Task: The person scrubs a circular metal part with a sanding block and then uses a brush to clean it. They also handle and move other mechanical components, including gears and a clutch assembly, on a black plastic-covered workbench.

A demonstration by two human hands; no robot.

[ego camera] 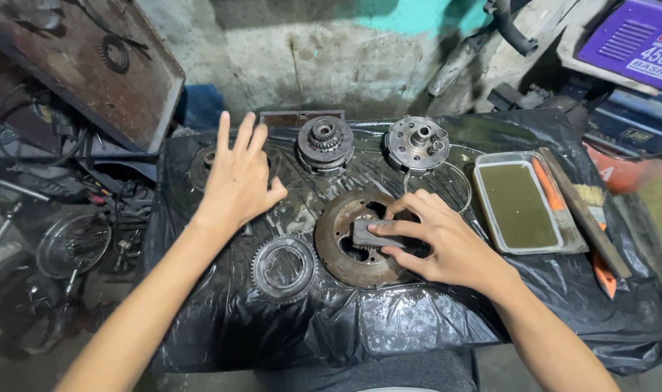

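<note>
My right hand (440,243) grips a small dark grey block (374,234) and presses it on a rusty round disc (338,243) that lies flat on the black plastic sheet (418,319). My left hand (236,178) hovers open, fingers spread, above the sheet's left part, partly covering a dark round part (200,165). A toothed ring gear (282,267) lies just left of the disc, below my left hand.
Two round gear assemblies (325,143) (418,142) stand at the back, with a thin wire ring (447,185) beside them. A clear tray of murky liquid (520,205), an orange-handled brush (570,199) and a long file lie at right. Scrap and a rusty plate (106,72) crowd the left.
</note>
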